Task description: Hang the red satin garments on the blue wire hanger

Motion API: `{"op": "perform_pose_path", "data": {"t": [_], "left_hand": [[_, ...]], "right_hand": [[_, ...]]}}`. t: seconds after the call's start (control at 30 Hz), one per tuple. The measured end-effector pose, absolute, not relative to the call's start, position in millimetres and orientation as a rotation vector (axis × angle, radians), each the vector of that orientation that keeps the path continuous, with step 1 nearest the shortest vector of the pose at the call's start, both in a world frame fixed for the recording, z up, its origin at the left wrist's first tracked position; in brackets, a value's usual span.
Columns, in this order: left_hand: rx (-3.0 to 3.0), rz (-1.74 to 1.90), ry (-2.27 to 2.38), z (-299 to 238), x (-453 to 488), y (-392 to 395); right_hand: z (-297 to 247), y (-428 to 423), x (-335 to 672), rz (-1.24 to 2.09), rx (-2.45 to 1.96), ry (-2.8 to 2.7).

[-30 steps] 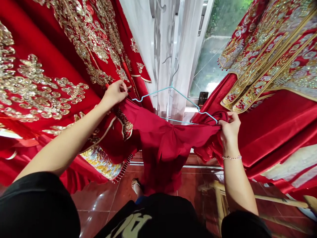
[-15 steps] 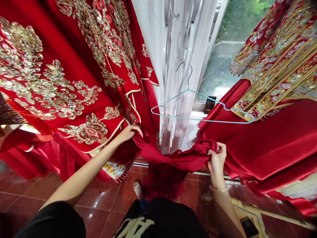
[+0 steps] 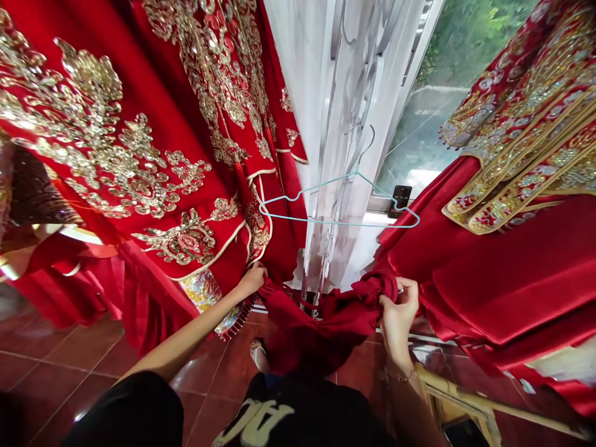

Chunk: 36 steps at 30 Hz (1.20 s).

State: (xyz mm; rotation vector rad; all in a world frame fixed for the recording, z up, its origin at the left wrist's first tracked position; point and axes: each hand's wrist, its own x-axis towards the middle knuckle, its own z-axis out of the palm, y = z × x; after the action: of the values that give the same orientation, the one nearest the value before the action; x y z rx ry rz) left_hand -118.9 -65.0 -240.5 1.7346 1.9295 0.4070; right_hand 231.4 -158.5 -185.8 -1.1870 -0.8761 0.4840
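Stretched low in front of me is a dark red garment (image 3: 316, 332), its upper edge sagging between my hands; its exact kind I cannot make out. My left hand (image 3: 254, 279) pinches its left end, close to an embroidered red robe. At the other end, my right hand (image 3: 401, 304) grips a bunched part of the cloth between thumb and fingers. Above the garment a light blue wire hanger (image 3: 339, 222) hangs by its hook against the white rack, with nothing on it and neither hand touching it.
A red robe with gold sequins (image 3: 186, 239) hangs at the left, another gold-trimmed red costume (image 3: 493, 205) at the right. Between them stand a white metal rack (image 3: 333, 186) and a window (image 3: 433, 112). A phone (image 3: 400, 200) shows a timer. A wooden frame (image 3: 459, 391) is lower right.
The hanger has swung round and shifted left. My left hand has moved down with its end of the garment, and the right hand has shifted slightly left and down.
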Motion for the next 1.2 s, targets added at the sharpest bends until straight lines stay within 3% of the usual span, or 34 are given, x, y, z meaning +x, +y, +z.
{"op": "perform_pose_path", "data": {"t": [0.5,0.83,1.0,1.2], "left_hand": [[1.114,1.166,1.453,-275.6,-45.7,-138.4],[0.977,0.956,0.827,-236.8,12.4,-177.5],[1.196,1.198,1.105,-244.7,53.1,-181.6],[1.194,1.161,0.984,-235.7,42.8,-174.0]], "right_hand": [[-189.5,-178.7,212.9,0.957,-1.007,-0.658],[-174.2,-186.4,182.2,1.242,-0.858,-0.583],[-181.6,-185.7,163.0,1.338,-0.788,-0.613],[-186.6,-186.7,161.1,1.324,-0.796,-0.667]]}}
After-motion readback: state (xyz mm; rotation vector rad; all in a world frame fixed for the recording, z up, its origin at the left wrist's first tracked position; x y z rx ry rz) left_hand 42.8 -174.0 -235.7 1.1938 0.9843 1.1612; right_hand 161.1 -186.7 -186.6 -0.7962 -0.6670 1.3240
